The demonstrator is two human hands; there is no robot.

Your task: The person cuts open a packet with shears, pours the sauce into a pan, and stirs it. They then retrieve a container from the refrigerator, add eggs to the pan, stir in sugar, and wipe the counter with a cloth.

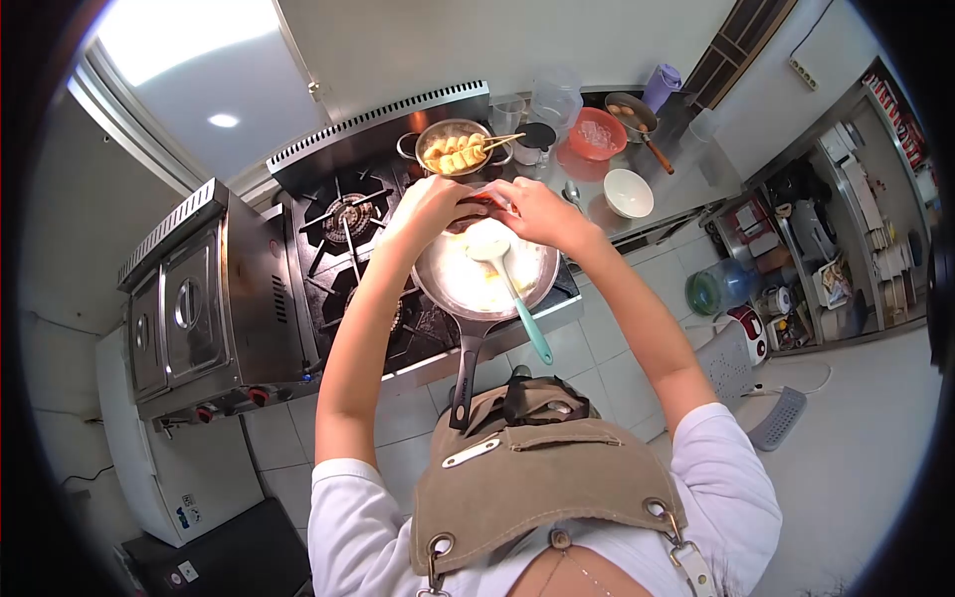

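Observation:
My left hand [435, 211] and my right hand [537, 211] meet above the far rim of a frying pan [438, 289]. Both have bent fingers closed around something small, with a bit of red and dark showing between them; its kind is hidden. In the pan lies a white-headed spatula [494, 249], its turquoise handle leaning over the near rim. Glare washes out the pan's pale contents. The pan's dark handle points toward my apron [547, 468]. Just beyond my hands stands a pot [406, 146] with yellowish skewered food [456, 154], its sticks pointing right.
Left of the pan is a gas burner [348, 219], with a steel cooker [214, 308] farther left. On the right counter stand a white bowl [628, 193], a red bowl [597, 134], a small pan of eggs [647, 127], a lidded jar [535, 139] and a spoon [572, 193].

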